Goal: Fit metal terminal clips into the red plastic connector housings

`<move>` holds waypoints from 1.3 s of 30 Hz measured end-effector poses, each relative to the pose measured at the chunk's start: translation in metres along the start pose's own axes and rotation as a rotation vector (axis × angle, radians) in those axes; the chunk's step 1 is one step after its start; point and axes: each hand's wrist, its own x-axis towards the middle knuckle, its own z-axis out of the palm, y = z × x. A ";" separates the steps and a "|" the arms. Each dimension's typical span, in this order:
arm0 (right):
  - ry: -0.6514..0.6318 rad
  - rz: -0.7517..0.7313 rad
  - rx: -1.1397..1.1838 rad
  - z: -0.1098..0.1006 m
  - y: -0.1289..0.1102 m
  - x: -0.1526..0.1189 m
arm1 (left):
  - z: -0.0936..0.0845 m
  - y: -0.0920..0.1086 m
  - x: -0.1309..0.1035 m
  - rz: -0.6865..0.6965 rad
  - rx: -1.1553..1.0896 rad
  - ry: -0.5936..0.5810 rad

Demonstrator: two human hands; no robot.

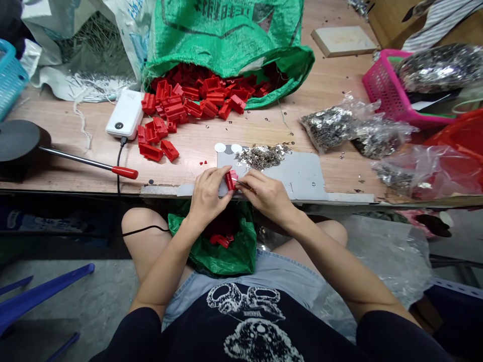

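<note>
My left hand (210,195) grips a small red plastic housing (230,180) between thumb and fingers, just over the table's front edge. Pinched in my right hand (266,194) is a pair of tweezers (243,184), its tips at the housing's right side. Whether the tips hold a part is too small to tell. Behind both hands, a heap of small shiny metal pieces (264,156) lies on a grey sheet (302,173). More red housings (196,98) spill from a large green woven sack (226,35). Below my hands, a green bag (234,259) in my lap contains red pieces.
To the left are a white power bank (126,114) with a cable and a black tool with a red-tipped lever (125,172). Plastic bags of metal pieces (328,125) and a pink basket (388,90) stand right. A white sack of thin metal pins (96,50) sits back left.
</note>
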 end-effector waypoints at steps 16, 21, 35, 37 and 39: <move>0.043 0.053 0.167 0.005 0.000 -0.003 | -0.001 0.001 0.003 -0.020 0.002 -0.018; 0.196 0.480 0.615 0.003 -0.003 -0.028 | -0.006 0.004 0.004 0.053 -0.006 -0.024; 0.184 0.676 0.861 0.024 -0.037 -0.040 | 0.000 0.001 0.014 0.179 -0.165 -0.105; 0.195 0.674 0.866 0.025 -0.037 -0.041 | 0.004 0.007 0.011 0.135 -0.115 -0.049; 0.208 0.666 0.817 0.026 -0.037 -0.042 | 0.007 0.011 0.008 0.109 -0.100 -0.011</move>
